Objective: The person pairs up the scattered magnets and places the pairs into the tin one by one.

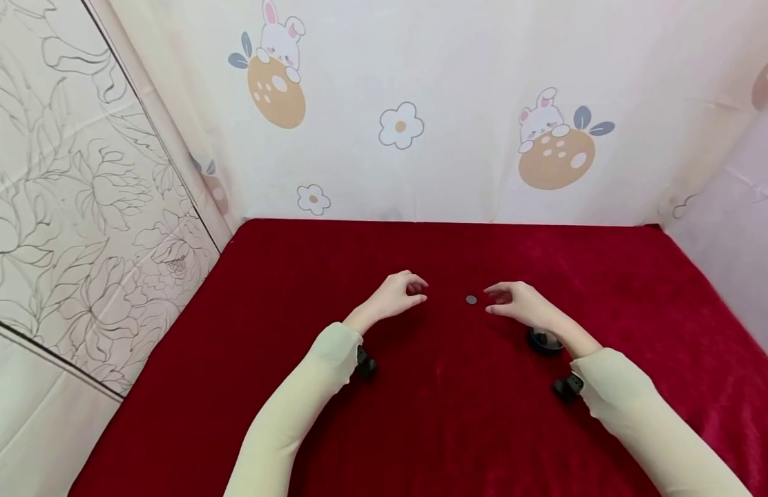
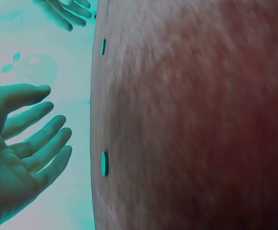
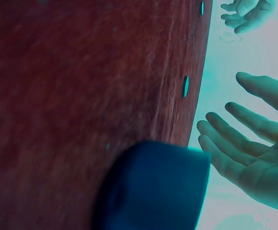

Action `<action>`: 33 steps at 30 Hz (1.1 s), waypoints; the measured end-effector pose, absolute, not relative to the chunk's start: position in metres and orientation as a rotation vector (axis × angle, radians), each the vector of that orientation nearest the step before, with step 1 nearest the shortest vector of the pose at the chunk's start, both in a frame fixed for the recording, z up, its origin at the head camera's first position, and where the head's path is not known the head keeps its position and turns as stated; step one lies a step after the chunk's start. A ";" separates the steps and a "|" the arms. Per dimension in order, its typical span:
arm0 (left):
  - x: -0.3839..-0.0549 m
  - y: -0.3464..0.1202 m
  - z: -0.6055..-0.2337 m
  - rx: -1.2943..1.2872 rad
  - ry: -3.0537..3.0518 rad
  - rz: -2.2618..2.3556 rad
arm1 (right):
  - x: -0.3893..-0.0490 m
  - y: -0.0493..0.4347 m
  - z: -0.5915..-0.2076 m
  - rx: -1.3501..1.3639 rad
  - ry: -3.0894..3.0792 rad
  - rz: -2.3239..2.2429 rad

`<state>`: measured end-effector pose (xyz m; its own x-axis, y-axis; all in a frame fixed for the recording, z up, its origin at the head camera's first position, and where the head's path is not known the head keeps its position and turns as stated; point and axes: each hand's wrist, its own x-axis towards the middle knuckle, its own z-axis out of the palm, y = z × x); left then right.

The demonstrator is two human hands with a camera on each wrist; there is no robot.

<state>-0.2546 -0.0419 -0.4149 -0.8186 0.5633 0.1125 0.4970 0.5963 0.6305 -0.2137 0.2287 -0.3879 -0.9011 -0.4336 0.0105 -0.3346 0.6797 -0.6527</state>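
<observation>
My left hand (image 1: 398,295) hovers over the red cloth with its fingers loosely bent and holds nothing. Facing it, my right hand (image 1: 516,302) is held the same way, thumb apart from the fingers. Between the two, nearer the right fingertips, a small grey disc (image 1: 471,299) lies flat on the cloth. The left wrist view shows a second disc (image 2: 105,164) close by the left hand (image 2: 26,153); in the head view that hand hides it. Below my right wrist sits a black round object (image 1: 544,342), partly covered by the forearm. It looms large beside the right hand (image 3: 258,153) in the right wrist view.
Red velvety cloth (image 1: 434,428) covers the table. A pale curtain (image 1: 458,62) with rabbits and flowers hangs behind the far edge, and a flower-patterned panel (image 1: 98,172) stands along the left. Each sleeve cuff carries a small black wrist camera (image 1: 567,388).
</observation>
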 end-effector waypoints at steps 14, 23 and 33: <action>-0.265 -0.069 -0.428 0.730 2.714 0.974 | -0.231 0.205 -0.402 -0.605 2.735 -1.066; -0.270 -0.074 -0.428 0.698 2.703 0.930 | -0.242 0.199 -0.410 -0.568 2.743 -1.032; -0.277 -0.069 -0.429 0.641 2.683 0.878 | -0.249 0.200 -0.412 -0.533 2.747 -0.958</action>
